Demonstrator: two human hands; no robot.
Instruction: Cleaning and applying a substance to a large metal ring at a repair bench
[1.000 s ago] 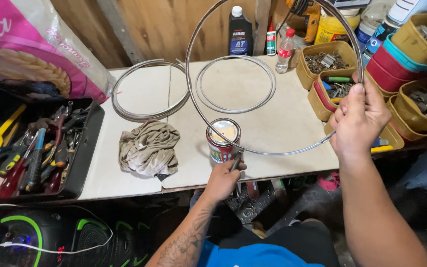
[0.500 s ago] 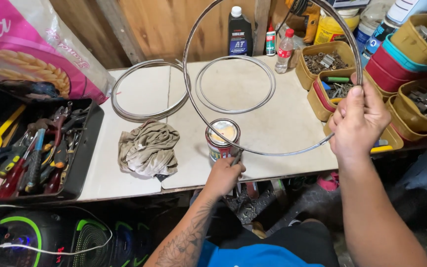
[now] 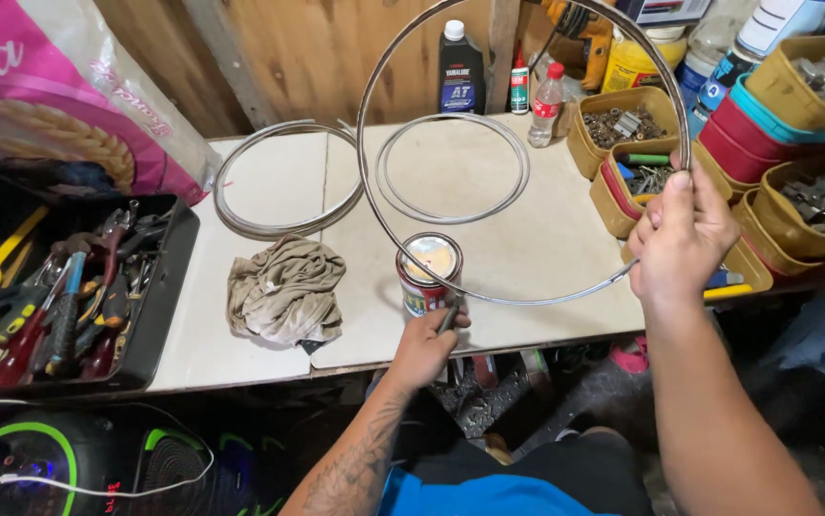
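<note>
Right hand (image 3: 680, 239) clamped on large metal ring (image 3: 388, 220), raised upright over table (image 3: 546, 239). Left hand (image 3: 427, 346) closed on a small tool beside tin can (image 3: 428, 272) near front edge. Two rings (image 3: 283, 177) lie flat toward back edge, seemingly waiting.

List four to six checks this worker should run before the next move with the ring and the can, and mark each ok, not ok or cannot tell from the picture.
1. Right hand has a firm hold on the large metal ring: ok.
2. Left hand steadies the small can: ok, it touches the can's base.
3. Can stands upright on the white table: ok.
4. Can lid sealed: cannot tell.
5. Crumpled rag within reach: ok, beside the can.
6. Spare rings lie flat, apart from the held ring: ok.
</note>
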